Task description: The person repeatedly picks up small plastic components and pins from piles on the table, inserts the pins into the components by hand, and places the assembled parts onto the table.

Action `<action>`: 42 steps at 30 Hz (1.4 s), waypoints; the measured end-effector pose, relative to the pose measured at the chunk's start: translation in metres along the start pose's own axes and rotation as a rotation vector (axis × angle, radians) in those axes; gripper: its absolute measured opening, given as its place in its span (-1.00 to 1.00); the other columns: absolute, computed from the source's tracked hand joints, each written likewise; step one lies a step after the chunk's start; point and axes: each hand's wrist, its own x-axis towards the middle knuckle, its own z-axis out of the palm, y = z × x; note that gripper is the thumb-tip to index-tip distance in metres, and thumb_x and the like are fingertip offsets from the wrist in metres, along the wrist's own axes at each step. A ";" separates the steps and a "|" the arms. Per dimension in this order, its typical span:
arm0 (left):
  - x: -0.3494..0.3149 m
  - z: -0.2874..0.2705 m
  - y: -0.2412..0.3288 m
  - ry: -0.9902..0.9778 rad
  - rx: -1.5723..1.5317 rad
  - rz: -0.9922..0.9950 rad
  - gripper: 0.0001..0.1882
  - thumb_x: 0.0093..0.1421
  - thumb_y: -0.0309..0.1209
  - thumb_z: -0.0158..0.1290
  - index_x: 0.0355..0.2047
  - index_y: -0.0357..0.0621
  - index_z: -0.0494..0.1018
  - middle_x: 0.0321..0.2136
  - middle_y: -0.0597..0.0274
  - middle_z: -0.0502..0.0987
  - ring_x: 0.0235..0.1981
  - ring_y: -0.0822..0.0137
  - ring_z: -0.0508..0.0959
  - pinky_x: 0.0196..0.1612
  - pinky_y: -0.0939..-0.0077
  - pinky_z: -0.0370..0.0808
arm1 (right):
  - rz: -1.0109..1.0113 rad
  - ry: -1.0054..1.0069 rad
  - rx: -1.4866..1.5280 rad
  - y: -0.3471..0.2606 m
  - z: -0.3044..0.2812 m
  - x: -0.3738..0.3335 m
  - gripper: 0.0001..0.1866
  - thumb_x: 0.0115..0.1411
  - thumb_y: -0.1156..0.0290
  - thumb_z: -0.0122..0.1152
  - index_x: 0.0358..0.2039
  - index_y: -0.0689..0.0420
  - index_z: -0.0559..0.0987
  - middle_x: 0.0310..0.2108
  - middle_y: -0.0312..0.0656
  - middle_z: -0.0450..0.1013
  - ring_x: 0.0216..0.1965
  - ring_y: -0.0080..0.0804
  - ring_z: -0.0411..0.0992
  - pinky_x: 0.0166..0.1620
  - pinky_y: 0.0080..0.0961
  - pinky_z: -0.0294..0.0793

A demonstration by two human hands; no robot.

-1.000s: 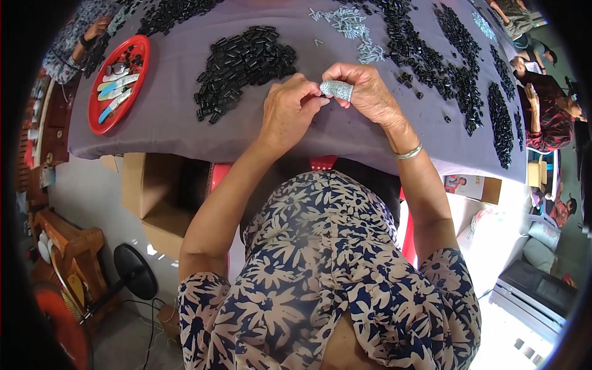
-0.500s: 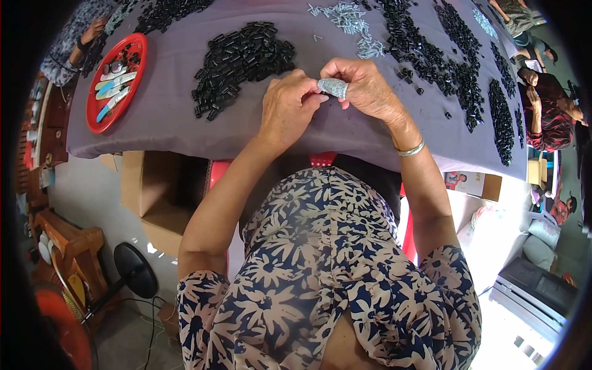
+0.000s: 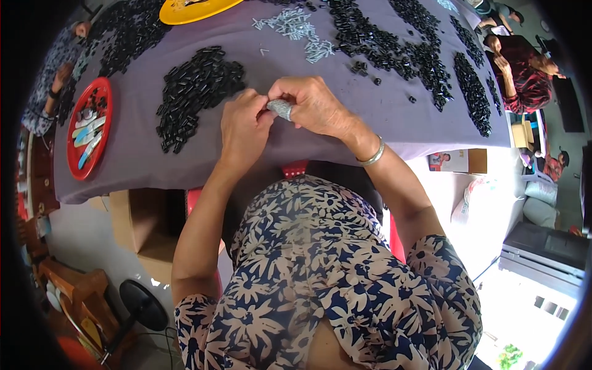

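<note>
My left hand (image 3: 242, 132) and my right hand (image 3: 320, 110) meet above the near part of the cloth-covered table. Both are closed, with thumbs and fingertips pinched close together. Whatever sits between the tips is too small and hidden to name. A grey wrapping or finger cover (image 3: 280, 110) is on a finger of the right hand, pointing at the left fingertips. Just beyond the left hand spreads a heap of small black cylindrical pieces (image 3: 196, 92). Farther off, past the right hand, lie thin pale pins or screws (image 3: 293, 26), loosely scattered.
At the left edge a red tray (image 3: 107, 123) holds blue and white handled tools. A yellow plate (image 3: 200, 12) stands at the far side. More black pieces (image 3: 382, 46) cover the right of the purple-grey tablecloth (image 3: 370, 132). Other people sit at far left and right.
The view has shifted, so table and hands appear farther left, and the yellow plate has come into sight. My hands stay pinched together, the left fingers curled slightly more around the tips.
</note>
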 end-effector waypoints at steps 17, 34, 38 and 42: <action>0.003 -0.001 0.000 -0.059 -0.129 -0.120 -0.88 -0.05 -0.56 0.18 -0.50 -0.25 0.45 -0.57 0.16 0.40 -0.47 0.13 0.45 -0.36 0.26 0.33 | -0.054 -0.013 -0.028 0.003 -0.010 0.000 -0.87 0.05 0.62 0.24 -0.35 0.19 0.58 -0.54 -0.28 0.49 -0.56 -0.63 0.43 -0.56 -0.62 0.41; -0.003 -0.004 0.004 -0.037 -0.153 -0.089 -0.89 0.00 -0.50 0.20 -0.42 -0.10 0.51 -0.52 0.35 0.45 -0.47 0.33 0.46 -0.21 0.42 0.28 | -0.080 0.307 -0.817 0.040 -0.131 -0.072 -0.66 -0.08 0.75 0.18 -0.25 0.19 0.59 -0.34 -0.16 0.50 -0.30 -0.22 0.49 -0.20 -0.37 0.49; -0.003 -0.003 0.004 -0.029 -0.146 -0.083 -0.88 -0.01 -0.51 0.21 -0.43 -0.10 0.51 -0.52 0.35 0.45 -0.48 0.34 0.46 -0.21 0.43 0.28 | -0.172 0.048 -1.171 0.042 -0.134 -0.066 -0.66 -0.13 0.70 0.23 -0.27 0.15 0.57 -0.29 -0.19 0.45 -0.21 -0.16 0.44 -0.09 -0.26 0.44; -0.003 -0.004 0.003 -0.025 -0.129 -0.072 -0.86 -0.03 -0.54 0.22 -0.43 -0.10 0.52 -0.51 0.34 0.46 -0.47 0.32 0.48 -0.23 0.42 0.29 | -0.187 -0.027 -1.245 0.047 -0.137 -0.058 -0.66 -0.12 0.67 0.24 -0.27 0.11 0.57 -0.26 -0.21 0.45 -0.18 -0.20 0.45 -0.06 -0.26 0.42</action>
